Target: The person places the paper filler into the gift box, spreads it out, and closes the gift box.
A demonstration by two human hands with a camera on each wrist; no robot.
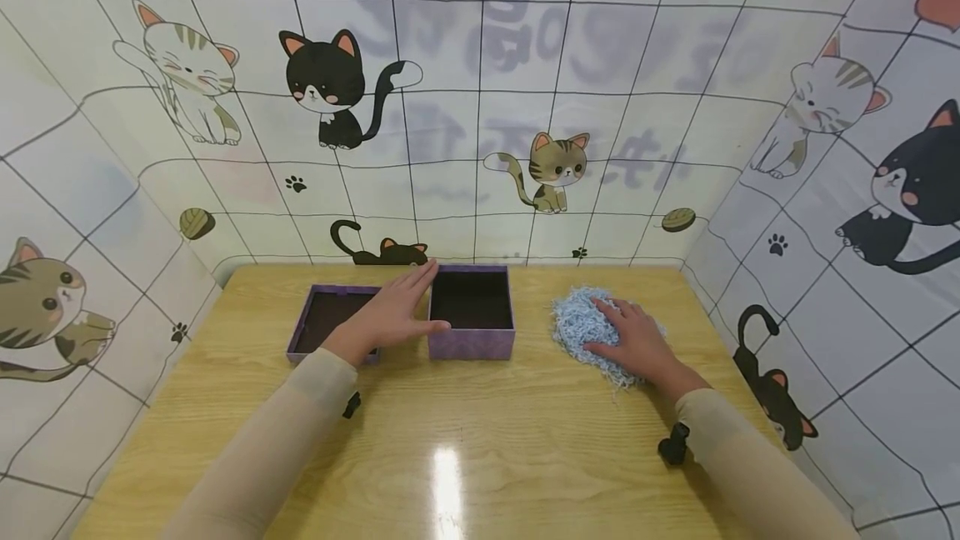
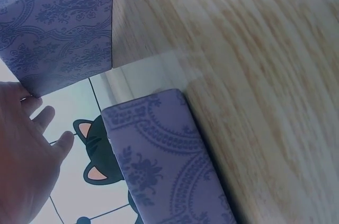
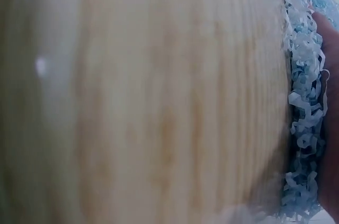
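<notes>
A purple patterned box [image 1: 471,345] stands upright with its dark inside facing up. My left hand [image 1: 392,307] is at its left side, fingers stretched toward the far left corner and thumb at the near left edge. In the left wrist view, fingertips of that hand [image 2: 26,150] meet the box [image 2: 58,28]. The shallow purple lid [image 1: 330,319] lies dark side up, partly hidden behind my left forearm. On the right, my right hand [image 1: 636,342] rests with spread fingers on a heap of light blue shredded paper [image 1: 576,325]. Its palm side is hidden.
Everything stands on a light wooden table [image 1: 510,423]. A white cat-print cloth [image 1: 450,123] rises behind it and along both sides. Dark wrist straps show at my left wrist [image 1: 352,405] and right wrist [image 1: 674,445].
</notes>
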